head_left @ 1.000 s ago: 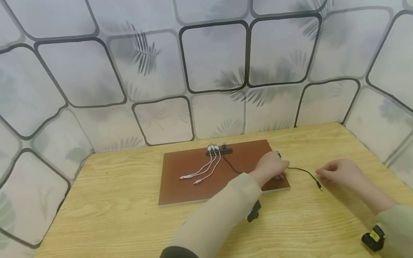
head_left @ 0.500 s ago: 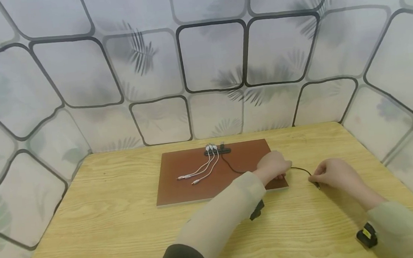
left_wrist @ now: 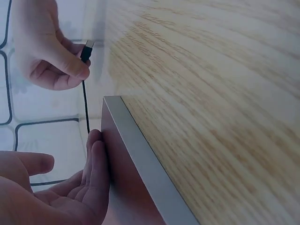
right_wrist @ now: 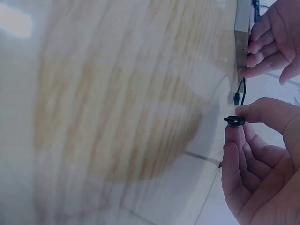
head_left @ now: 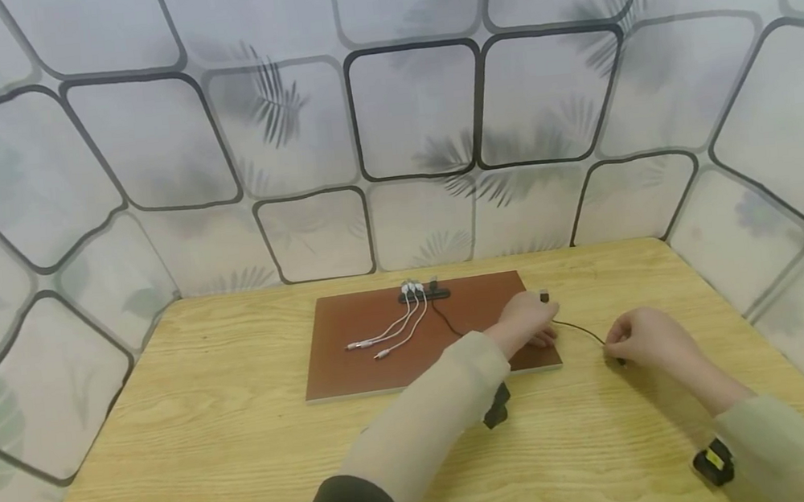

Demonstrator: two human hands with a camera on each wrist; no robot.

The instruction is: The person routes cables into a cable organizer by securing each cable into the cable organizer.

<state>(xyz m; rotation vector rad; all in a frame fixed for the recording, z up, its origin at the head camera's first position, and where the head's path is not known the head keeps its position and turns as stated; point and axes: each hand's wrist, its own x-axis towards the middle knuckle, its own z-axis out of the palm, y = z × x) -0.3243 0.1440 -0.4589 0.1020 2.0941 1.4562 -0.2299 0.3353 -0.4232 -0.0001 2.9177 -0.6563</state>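
My right hand pinches the black plug of a thin black cable between thumb and index finger, right of the brown board. In the right wrist view the plug's metal tip sticks out past the fingertips. At the board's right end lies my left hand, its fingers straight and against the board, the thumb held apart. The cable comes out beside these fingers and runs to my right hand. Just behind the left hand shows a second small black connector.
A black strip at the board's back edge holds several plugs. White cables with loose ends spread over the board, and a black one runs toward my left hand. Patterned cloth hangs behind the wooden table.
My right hand has moved slightly left and taken the cable's plug, which earlier lay loose on the table. The left hand's fingers have straightened, and the small connector behind it shows more clearly.
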